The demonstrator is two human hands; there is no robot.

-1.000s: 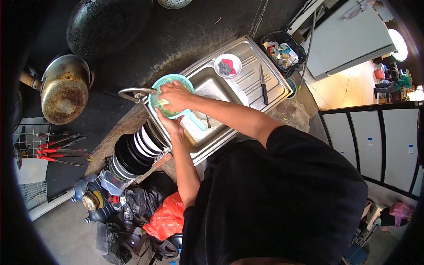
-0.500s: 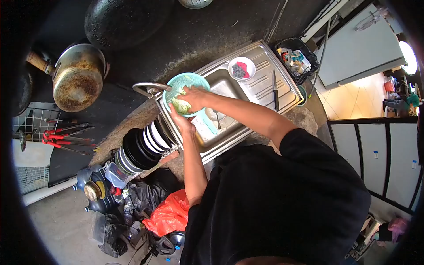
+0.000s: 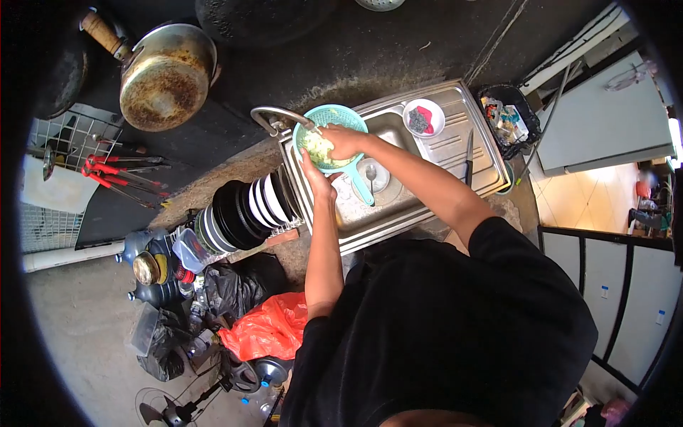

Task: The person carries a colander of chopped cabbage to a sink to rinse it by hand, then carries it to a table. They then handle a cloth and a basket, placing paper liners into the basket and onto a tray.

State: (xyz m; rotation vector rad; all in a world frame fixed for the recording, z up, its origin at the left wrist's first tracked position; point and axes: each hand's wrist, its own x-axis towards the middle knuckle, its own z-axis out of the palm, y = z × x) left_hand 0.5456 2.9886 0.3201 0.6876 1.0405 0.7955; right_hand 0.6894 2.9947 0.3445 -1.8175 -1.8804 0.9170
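A light green strainer (image 3: pixel 361 186) with a handle is held over the left part of the steel sink (image 3: pixel 388 132), under the curved faucet (image 3: pixel 284 112). My left hand (image 3: pixel 318 178) grips its rim from the near left side. Pale green shredded food (image 3: pixel 317 148) lies inside it. My right hand (image 3: pixel 344 142) reaches into the strainer from the right, its fingers bent into the shreds; their tips are partly hidden. Below the strainer, a bowl with a spoon (image 3: pixel 371 173) sits in the sink.
On the drainboard stand a white bowl (image 3: pixel 435 114) with red and grey contents and a knife (image 3: pixel 469 158). Plates (image 3: pixel 231 217) are racked left of the sink. A bin (image 3: pixel 506 122) stands right; a pot (image 3: pixel 165 78) hangs upper left. Bags (image 3: pixel 267 329) lie below.
The camera view has shifted, so the sink and hands appear farther right. The strainer's handle has turned slightly, and more of the bowl with the spoon shows. Both hands remain at the strainer.
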